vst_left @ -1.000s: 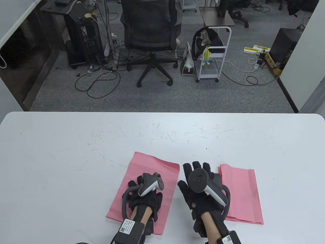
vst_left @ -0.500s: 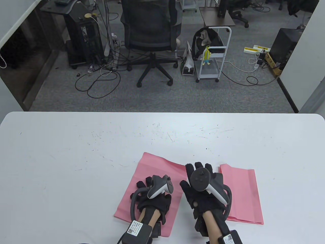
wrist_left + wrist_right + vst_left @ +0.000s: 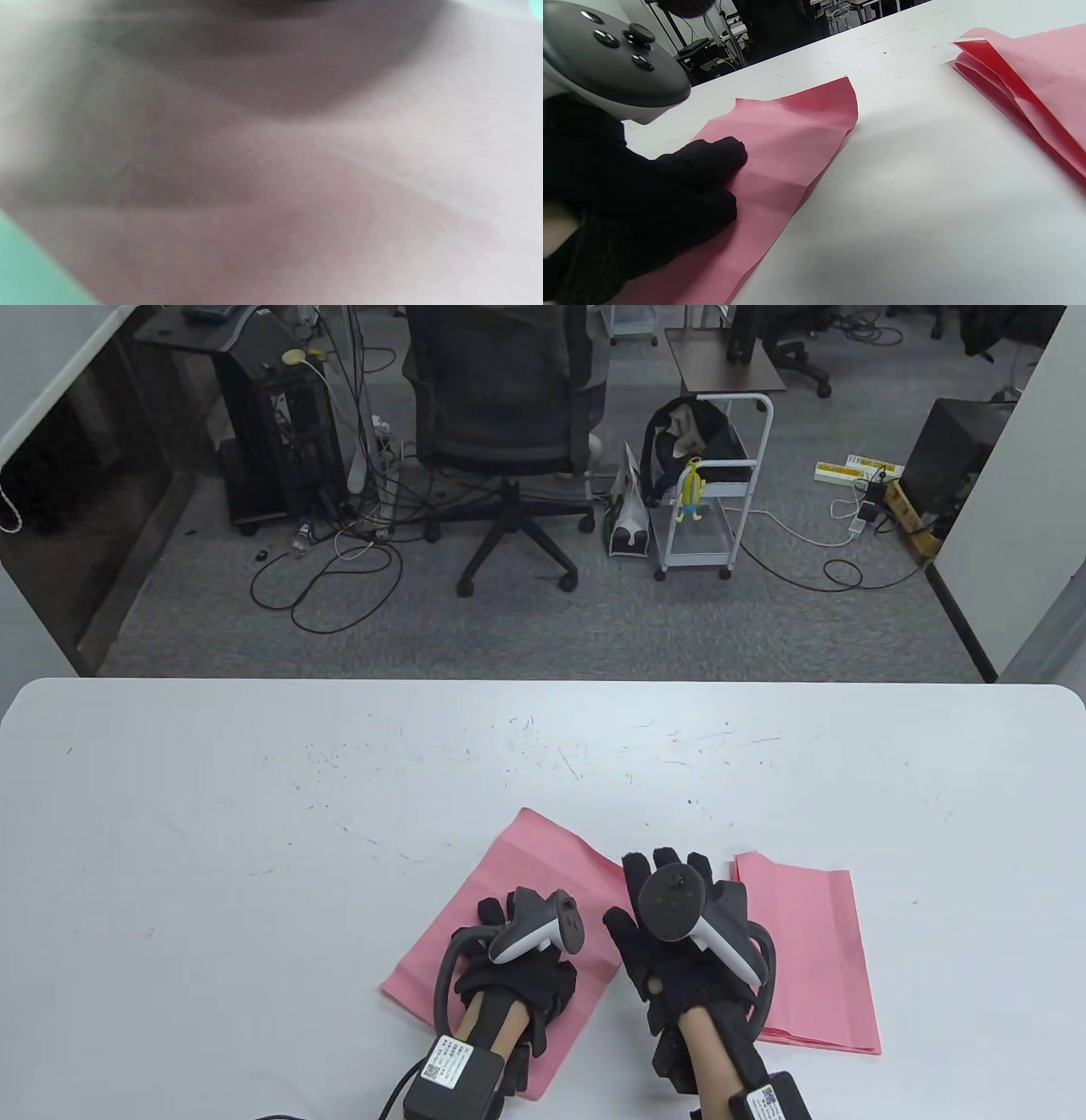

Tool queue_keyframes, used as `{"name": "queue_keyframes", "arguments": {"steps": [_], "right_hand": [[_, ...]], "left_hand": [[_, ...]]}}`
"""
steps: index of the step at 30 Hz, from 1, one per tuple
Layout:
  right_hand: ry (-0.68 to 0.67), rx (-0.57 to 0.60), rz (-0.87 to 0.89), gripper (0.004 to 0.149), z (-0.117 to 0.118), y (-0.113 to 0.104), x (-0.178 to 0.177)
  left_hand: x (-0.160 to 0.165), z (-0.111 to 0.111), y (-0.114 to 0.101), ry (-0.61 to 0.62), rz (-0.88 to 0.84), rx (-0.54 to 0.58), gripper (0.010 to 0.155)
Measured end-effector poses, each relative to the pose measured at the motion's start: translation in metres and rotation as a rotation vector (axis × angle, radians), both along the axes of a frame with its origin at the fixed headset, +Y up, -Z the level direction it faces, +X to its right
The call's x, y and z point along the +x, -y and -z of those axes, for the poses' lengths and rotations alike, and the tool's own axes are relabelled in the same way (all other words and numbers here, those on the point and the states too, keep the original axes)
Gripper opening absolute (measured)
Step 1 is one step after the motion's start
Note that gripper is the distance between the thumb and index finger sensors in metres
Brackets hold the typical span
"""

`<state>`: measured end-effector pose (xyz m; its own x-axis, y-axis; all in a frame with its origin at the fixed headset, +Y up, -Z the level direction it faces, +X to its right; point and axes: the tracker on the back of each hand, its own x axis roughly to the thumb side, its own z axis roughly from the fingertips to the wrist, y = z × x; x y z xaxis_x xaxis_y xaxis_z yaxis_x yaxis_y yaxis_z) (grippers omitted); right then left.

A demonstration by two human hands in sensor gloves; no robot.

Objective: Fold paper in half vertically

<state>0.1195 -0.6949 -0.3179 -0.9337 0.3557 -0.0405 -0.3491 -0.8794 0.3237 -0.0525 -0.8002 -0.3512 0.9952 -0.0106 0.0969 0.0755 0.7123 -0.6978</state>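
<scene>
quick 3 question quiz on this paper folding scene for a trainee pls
1. True or false: the left hand rests on the pink sheet.
2. Which lies at the right hand's right? A) folded pink stack B) scissors C) a blue sheet
3. Fill in: the white table bears ___ separate lots of pink paper.

Key: 1 true; 2 A; 3 two

Pink paper (image 3: 526,891) flat on table, skewed diagonally, near front edge, center.

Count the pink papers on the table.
2: one pink sheet under the left hand; one folded stack right of the right hand. The hands may hide more.
</scene>
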Motion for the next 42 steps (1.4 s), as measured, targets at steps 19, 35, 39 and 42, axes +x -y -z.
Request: {"name": "queue_keyframes", "arguments": {"steps": [19,35,39,42], "right_hand": [[-0.003,-0.013,0.003,0.07,0.001,0.001,0.0],[-0.004,-0.035,0.0,0.07,0.002,0.003,0.0],[-0.004,-0.043,-0.004,0.07,0.002,0.004,-0.001],[-0.005,-0.047,-0.008,0.07,0.002,0.005,-0.001]], "left_hand": [[-0.001,0.002,0.004,0.178,-0.108,-0.013,0.076],[-0.005,-0.008,0.004,0.353,-0.167,0.082,0.077],[-0.005,-0.01,0.004,0.354,-0.174,0.092,0.077],[-0.004,-0.011,0.002,0.353,-0.158,0.086,0.077]]}}
